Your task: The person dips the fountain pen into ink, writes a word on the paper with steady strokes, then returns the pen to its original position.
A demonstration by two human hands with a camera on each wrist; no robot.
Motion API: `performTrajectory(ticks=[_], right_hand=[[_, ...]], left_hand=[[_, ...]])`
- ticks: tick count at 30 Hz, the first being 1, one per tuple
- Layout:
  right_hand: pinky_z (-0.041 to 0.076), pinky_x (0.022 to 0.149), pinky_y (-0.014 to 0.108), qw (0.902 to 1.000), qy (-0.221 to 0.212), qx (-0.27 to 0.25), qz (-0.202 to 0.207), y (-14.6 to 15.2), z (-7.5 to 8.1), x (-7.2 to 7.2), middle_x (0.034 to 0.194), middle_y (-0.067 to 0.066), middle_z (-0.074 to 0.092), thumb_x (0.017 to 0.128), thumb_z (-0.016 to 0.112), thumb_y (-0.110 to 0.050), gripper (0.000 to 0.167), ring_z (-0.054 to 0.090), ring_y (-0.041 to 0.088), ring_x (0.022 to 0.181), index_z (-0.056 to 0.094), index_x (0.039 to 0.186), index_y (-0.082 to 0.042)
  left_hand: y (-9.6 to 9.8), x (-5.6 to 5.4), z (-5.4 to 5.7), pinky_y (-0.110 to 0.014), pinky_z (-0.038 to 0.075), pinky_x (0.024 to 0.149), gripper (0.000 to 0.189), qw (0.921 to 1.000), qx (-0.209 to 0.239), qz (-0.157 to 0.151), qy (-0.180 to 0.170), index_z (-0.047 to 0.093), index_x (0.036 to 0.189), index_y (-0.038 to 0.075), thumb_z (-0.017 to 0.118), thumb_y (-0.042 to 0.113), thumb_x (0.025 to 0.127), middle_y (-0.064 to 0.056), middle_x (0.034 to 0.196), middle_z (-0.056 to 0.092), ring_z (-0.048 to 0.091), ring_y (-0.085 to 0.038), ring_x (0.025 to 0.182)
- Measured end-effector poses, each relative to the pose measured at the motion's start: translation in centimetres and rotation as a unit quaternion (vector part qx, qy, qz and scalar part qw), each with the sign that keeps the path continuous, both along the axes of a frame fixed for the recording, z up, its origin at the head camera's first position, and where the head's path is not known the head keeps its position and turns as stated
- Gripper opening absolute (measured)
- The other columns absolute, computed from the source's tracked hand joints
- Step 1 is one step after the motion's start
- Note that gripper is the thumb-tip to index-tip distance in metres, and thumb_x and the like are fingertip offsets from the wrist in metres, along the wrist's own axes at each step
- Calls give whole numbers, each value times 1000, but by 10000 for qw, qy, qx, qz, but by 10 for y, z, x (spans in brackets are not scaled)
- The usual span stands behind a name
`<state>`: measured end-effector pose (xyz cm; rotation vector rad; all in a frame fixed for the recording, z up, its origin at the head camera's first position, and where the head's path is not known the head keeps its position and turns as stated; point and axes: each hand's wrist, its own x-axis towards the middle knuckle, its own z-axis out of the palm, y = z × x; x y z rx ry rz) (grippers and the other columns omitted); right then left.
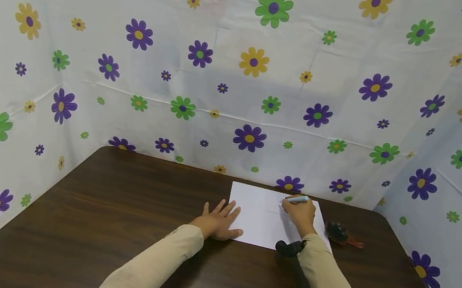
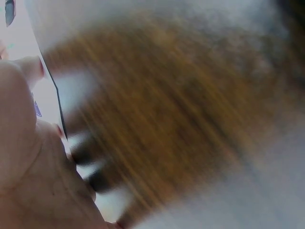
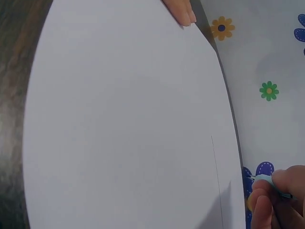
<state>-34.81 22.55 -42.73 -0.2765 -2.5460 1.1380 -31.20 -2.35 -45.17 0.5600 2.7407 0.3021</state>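
Note:
A white sheet of paper (image 1: 252, 223) lies on the dark wooden table, with a thin straight line (image 3: 215, 164) drawn across part of it. My right hand (image 1: 300, 215) pinches a light blue pen (image 1: 297, 199) over the paper's upper right part. In the right wrist view that pen (image 3: 263, 178) sits between thumb and fingers, its tip pointing left. My left hand (image 1: 219, 222) rests with spread fingers at the paper's left edge, holding nothing. The left wrist view shows the palm side of the left hand (image 2: 38, 157) beside the blurred table surface.
Right of the paper lies a dark rounded object (image 1: 337, 233) with a reddish-brown handle-like end; its kind is unclear. A dark device (image 1: 289, 248) is strapped at my right wrist. Flower-patterned white cloth (image 1: 231, 28) surrounds the table (image 1: 127, 198) at the back and sides.

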Motion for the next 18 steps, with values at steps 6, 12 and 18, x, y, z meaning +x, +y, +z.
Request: performTrajectory(ticks=[6, 12, 18], right_hand=[[45, 71, 37, 9990, -315, -88, -303, -3, -2, -2, 92, 20, 68, 78, 72, -25, 29, 58, 29, 83, 72, 93, 1], [45, 69, 38, 9982, -372, -117, -462, -5, -3, -2, 93, 22, 67, 76, 71, -23, 32, 57, 30, 83, 70, 92, 3], [46, 75, 43, 9978, -438, -231, -435, -7, -3, -1, 87, 20, 67, 78, 71, -21, 28, 58, 32, 83, 68, 88, 5]], left_hand=[[0, -2, -3, -62, -5, 112, 76, 10000, -54, -22, 33, 9, 156, 27, 37, 63, 95, 4, 162, -2, -5, -24, 148], [-1, 1, 0, -62, -5, 112, 76, 10000, -11, -14, 7, 9, 156, 28, 37, 64, 95, 5, 162, -3, -6, -24, 148], [0, 3, 3, -62, -6, 112, 77, 10000, -7, 0, -10, 7, 156, 27, 37, 63, 95, 5, 162, -4, -6, -23, 148]])
